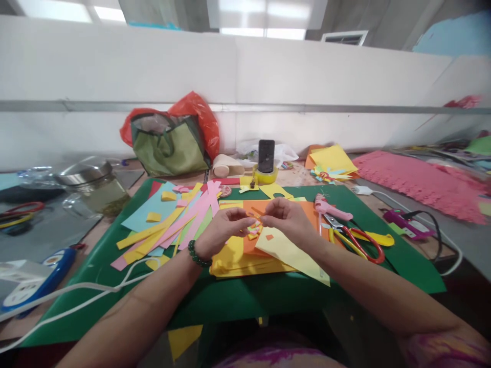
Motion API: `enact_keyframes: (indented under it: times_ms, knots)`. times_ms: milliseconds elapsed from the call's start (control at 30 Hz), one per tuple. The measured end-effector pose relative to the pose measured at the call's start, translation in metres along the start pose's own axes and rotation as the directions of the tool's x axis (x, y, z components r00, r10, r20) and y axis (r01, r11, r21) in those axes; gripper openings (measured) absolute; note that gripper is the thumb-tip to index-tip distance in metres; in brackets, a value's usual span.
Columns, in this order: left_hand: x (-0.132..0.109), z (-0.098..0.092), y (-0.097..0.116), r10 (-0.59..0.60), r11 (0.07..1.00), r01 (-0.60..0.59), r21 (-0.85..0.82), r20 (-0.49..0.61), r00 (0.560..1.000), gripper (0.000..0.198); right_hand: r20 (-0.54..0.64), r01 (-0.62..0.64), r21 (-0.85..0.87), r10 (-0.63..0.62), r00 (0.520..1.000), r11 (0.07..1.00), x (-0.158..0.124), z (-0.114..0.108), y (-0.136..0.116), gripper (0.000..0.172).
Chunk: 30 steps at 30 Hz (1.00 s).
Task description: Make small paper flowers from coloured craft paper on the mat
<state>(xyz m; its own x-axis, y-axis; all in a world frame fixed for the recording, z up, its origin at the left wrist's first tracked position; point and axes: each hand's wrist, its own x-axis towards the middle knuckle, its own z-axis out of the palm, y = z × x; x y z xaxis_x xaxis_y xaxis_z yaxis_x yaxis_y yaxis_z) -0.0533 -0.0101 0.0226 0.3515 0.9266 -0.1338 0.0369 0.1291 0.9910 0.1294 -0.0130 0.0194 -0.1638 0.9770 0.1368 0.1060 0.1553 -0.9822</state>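
Note:
Both my hands are over a stack of yellow felt-like sheets (230, 257) and an orange sheet (249, 246). My left hand (226, 228), with a green bead bracelet at its wrist, has thumb and fingertips drawn together; what they hold, if anything, is too small to name. Facing it, my right hand (287, 219) pinches what looks like a thin orange paper strip (258, 211). Small coloured paper bits (253, 235) lie beneath the fingertips. A pale yellow sheet (282, 251) lies under my right hand, with a small orange scrap (270, 236) on it.
Pink and yellow paper strips (199, 209) fan out at the left on a green mat (184, 301). Red-handled scissors (362, 244) and a pink glue gun (332, 208) lie right. Behind stand a phone (266, 156) and green bag (169, 145). A glass jug (97, 186) and white cables (115, 289) are left.

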Motion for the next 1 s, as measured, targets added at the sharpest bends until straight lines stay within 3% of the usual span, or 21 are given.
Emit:
enact_keyframes:
  times_ms: [133,267,467,600,1000]
  knots:
    - [0.000,0.008,-0.004,-0.009,0.993,0.002,-0.115,-0.055,0.998,0.037,-0.050,0.053,-0.044,-0.055,0.997,0.998,-0.003,0.009,0.003,0.029]
    - [0.002,0.007,-0.009,0.019,0.986,-0.029,-0.166,-0.061,0.998,0.038,0.023,0.013,-0.066,-0.012,1.000,0.998,-0.003,0.014,0.002,0.024]
    - [0.003,0.000,-0.005,-0.037,0.990,0.036,-0.134,-0.009,0.999,0.033,0.161,0.072,-0.234,-0.035,0.986,0.970,0.005,0.003,-0.005,0.028]
    - [0.002,-0.001,-0.004,-0.065,0.995,0.067,-0.068,0.032,0.997,0.028,0.228,0.024,-0.341,0.058,0.972,0.940,0.009,-0.003,-0.008,0.031]
    - [0.005,-0.004,-0.006,-0.059,0.995,0.064,-0.080,0.060,0.996,0.039,0.226,-0.049,-0.345,0.134,0.965,0.937,0.008,-0.005,-0.009,0.030]
